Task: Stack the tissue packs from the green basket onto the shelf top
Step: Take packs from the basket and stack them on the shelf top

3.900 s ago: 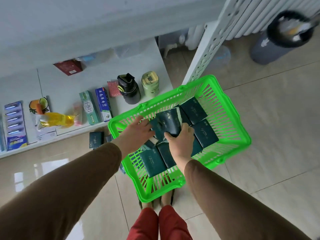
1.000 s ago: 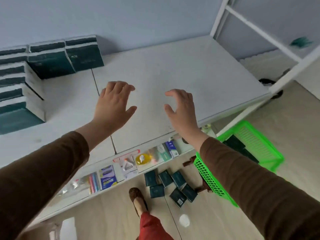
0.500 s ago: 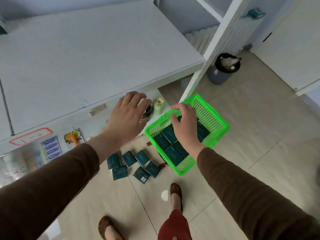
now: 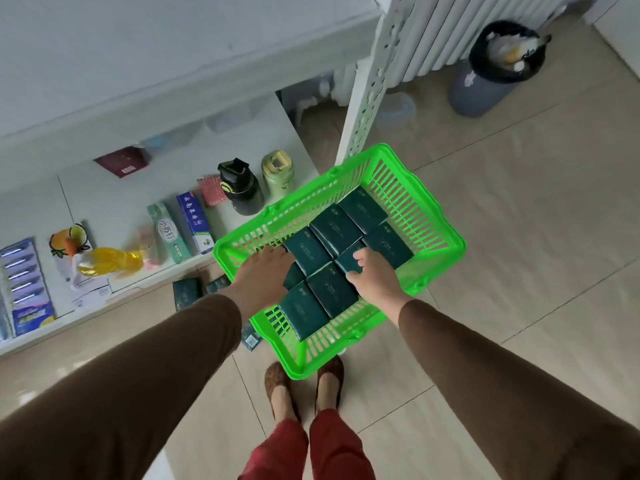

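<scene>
Hands reach down into a green basket [image 4: 440, 237] on the tiled floor, where dark teal tissue packs [image 4: 334, 228] lie flat and side by side, apparently laid in one layer so each can be lifted without disturbing its neighbours. The basket sits just beside the open lower shelf [image 4: 104, 206], with the person's feet at its 6 o'clock edge. The right hand [image 4: 375, 280], at roughly 4 o'clock of the pack cluster, curls its fingers [image 4: 362, 261] over the edge of one pack [image 4: 349, 259], thumb seemingly beneath, in what looks like the start of a lift. The left hand [image 4: 263, 280] comes in from 8 o'clock, palm down; its fingertips are hidden behind the back of the hand, so whether it grips a pack or only rests on one cannot be told. Both arms, in brown sleeves, extend forward and downward, converging over the basket. A few more packs [image 4: 187, 292] lie loose on the floor at the basket's 9 o'clock side, partly under the left arm. The shelf top [image 4: 138, 46], the destination, stretches across the frame at 11 o'clock; no packs show on the part in view. Judging by the number left in the basket, several trips appear to remain.
</scene>
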### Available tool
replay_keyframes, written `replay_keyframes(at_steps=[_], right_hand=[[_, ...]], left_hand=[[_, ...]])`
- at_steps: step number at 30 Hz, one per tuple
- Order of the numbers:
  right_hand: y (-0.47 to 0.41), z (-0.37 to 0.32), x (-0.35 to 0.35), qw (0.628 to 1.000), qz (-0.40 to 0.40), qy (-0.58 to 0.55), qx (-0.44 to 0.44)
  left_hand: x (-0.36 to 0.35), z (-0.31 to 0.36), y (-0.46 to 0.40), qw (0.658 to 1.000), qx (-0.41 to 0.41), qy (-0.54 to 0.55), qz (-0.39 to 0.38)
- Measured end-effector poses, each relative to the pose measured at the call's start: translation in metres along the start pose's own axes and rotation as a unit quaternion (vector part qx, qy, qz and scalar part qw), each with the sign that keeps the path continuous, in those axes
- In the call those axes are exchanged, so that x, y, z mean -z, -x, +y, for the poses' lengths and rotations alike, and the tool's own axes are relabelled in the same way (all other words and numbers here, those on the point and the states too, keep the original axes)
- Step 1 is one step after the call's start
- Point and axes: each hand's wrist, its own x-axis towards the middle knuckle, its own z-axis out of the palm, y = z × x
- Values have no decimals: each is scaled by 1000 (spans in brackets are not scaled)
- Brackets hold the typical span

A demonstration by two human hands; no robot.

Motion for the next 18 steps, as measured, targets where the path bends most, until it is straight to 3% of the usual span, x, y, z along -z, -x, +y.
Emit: replay_keyframes(at_steps=[4,10,15,18], right_hand=[[-33,19,-48,995,-46,78,-36],[-50,42,-111,980,-47,128,-144],[-55,48,-128,969,-4,216,-118],[-55,49,-118,962,-24,250,-111]], left_hand=[[-51,8,-38,997,-32,-42,-58],[-114,19,-66,953,-264,-147,-11],[-137,28,-75,929,-296,-223,3],[-135,32,-74,919,-299,-257,17]])
